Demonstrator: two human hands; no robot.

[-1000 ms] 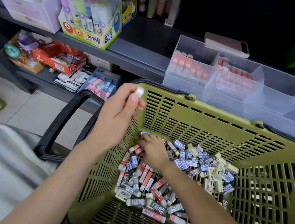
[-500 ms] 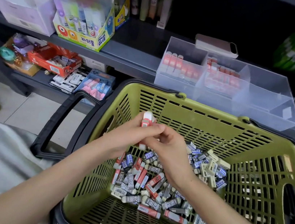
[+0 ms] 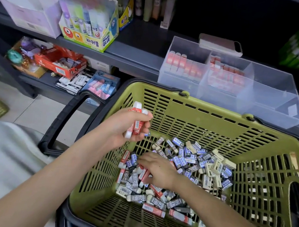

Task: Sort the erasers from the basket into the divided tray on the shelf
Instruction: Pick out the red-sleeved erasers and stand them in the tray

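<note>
Erasers point(image 3: 191, 163) lie heaped on the floor of the green slatted basket point(image 3: 212, 110) in front of me: grey sleeves marked 2B and red sleeves toward the near left, blue and cream ones toward the far right. My left grip point(image 3: 123, 129) is raised over the basket's left wall, fingers and thumb curled round a small bundle of red-sleeved erasers point(image 3: 136, 125) held upright, their white ends showing above and below my fingers. My right grip point(image 3: 158, 169) is down in the heap, palm down, fingertips on red-sleeved pieces at the left edge of the pile; whether it has pinched one or only touches them I cannot tell. Beyond the far rim of the basket the clear divided tray point(image 3: 273, 103) stands on the grey shelf point(image 3: 137, 57), with red-sleeved erasers standing in rows in its left compartment point(image 3: 184, 66) and more in the next one point(image 3: 225, 76). Further left on the same shelf sits a box of Power Glue sticks point(image 3: 91, 26). The basket's black handle point(image 3: 61, 120) hangs down at its left side.
</note>
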